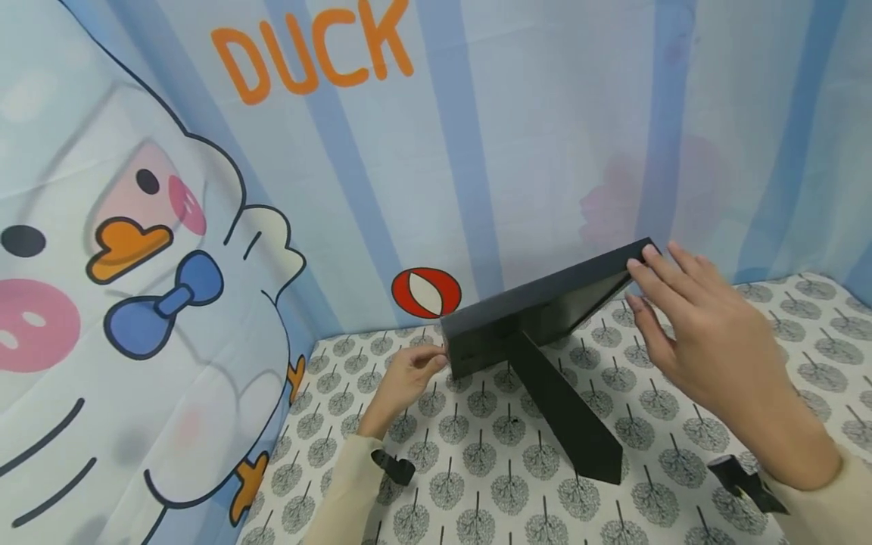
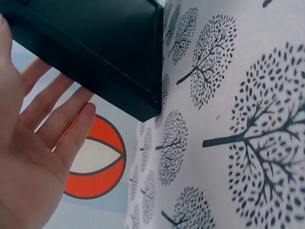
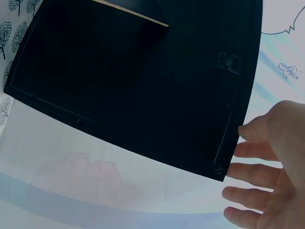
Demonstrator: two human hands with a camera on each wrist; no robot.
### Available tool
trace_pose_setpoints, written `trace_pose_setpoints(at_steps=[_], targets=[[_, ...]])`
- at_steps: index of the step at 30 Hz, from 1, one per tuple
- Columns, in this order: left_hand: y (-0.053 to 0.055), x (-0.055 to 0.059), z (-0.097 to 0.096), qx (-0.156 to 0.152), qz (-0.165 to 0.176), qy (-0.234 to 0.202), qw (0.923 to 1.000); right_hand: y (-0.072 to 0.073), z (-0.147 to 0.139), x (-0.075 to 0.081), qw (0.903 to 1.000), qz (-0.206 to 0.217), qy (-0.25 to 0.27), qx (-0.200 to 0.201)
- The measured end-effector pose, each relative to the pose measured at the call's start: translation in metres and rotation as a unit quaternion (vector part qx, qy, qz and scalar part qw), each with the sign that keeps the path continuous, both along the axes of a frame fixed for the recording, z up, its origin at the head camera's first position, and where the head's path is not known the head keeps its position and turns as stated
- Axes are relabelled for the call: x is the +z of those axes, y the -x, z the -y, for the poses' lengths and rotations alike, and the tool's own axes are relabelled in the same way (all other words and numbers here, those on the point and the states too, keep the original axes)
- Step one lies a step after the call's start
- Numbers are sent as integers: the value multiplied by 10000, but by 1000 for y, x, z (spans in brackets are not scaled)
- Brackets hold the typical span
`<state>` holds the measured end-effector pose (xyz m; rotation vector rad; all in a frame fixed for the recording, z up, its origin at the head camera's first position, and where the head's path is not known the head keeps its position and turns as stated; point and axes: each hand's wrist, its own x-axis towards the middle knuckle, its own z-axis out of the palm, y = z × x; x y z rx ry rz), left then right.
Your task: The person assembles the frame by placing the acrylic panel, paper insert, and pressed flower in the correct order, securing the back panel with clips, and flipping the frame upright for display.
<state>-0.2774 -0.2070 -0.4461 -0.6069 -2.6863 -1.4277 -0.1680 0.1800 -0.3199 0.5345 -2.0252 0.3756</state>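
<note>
A black picture frame (image 1: 545, 303) stands tilted on the tree-print cloth, its dark back facing me. From that back a flat black stand leg (image 1: 568, 412) slants down to the cloth. My left hand (image 1: 410, 377) is at the frame's lower left edge; in the left wrist view its fairly straight fingers (image 2: 71, 129) reach partly behind the edge. At the upper right corner my right hand (image 1: 708, 325) touches the side with its fingers spread and nearly straight. The right wrist view shows its thumb (image 3: 255, 129) by the edge. The frame's front is hidden.
White cloth (image 1: 477, 469) with grey trees covers the surface. Behind stands a blue striped curtain (image 1: 545, 151) printed with a large duck (image 1: 197, 393), the word DUCK and a red ball (image 1: 425, 293). Small black straps with devices sit at both wrists.
</note>
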Motion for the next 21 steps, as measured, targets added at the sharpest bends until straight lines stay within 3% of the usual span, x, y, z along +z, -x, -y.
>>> trace_pose_setpoints(at_steps=[8,14,21], targets=[[-17,10,3,-153,-106,15,9998,20,-5,2,9993,341,22,148],[-33,19,-6,-414,-87,271,9987,40,-12,8,9966,796,-59,205],[-55,27,-22,-810,-553,777,9921,61,-16,10,9923,1224,-19,212]])
